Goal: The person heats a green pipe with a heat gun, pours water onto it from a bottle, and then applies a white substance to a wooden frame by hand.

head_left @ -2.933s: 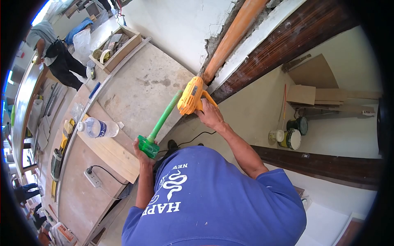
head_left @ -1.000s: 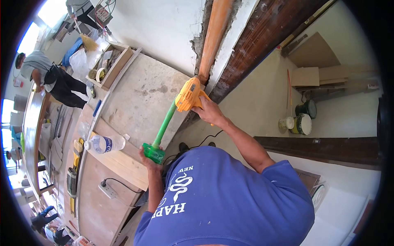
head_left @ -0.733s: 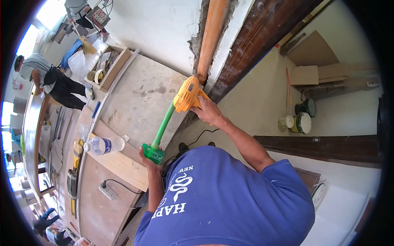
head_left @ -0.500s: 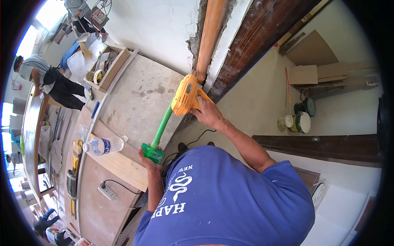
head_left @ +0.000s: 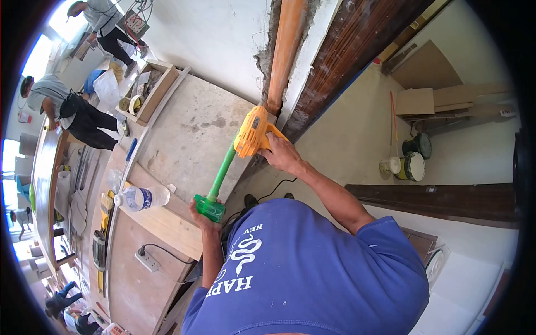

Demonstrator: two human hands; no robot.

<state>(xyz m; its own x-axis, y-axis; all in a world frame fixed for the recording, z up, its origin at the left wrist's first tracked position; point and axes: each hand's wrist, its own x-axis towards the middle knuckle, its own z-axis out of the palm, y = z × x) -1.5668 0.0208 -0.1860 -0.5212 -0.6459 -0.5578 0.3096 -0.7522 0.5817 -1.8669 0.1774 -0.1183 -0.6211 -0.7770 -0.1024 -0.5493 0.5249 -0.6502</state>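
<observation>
A yellow handheld power tool (head_left: 252, 131) with a long green tube (head_left: 222, 172) lies across in front of me, over the edge of the stained worktop (head_left: 184, 128). My right hand (head_left: 283, 155) is wrapped round its yellow handle. At the tube's other end sits a see-through green block-shaped piece (head_left: 210, 209), and my left hand (head_left: 204, 221) grips it from below; some of those fingers are hidden. A black cord (head_left: 273, 188) runs on the floor below. Just left of my left hand, a clear plastic bottle (head_left: 144, 198) lies on its side on a wooden board (head_left: 177, 231).
An orange pipe (head_left: 286, 56) runs up the wall by dark wooden trim (head_left: 352, 61). A wooden box (head_left: 155, 99) of odds and ends, a power strip (head_left: 147, 261) and a spirit level (head_left: 104, 223) are leftward. Buckets (head_left: 412, 166) stand rightward. Co-workers (head_left: 67, 106) are at the left.
A co-worker at the upper left has come further into view. My view has shifted very slightly; both hands keep their holds on the tool.
</observation>
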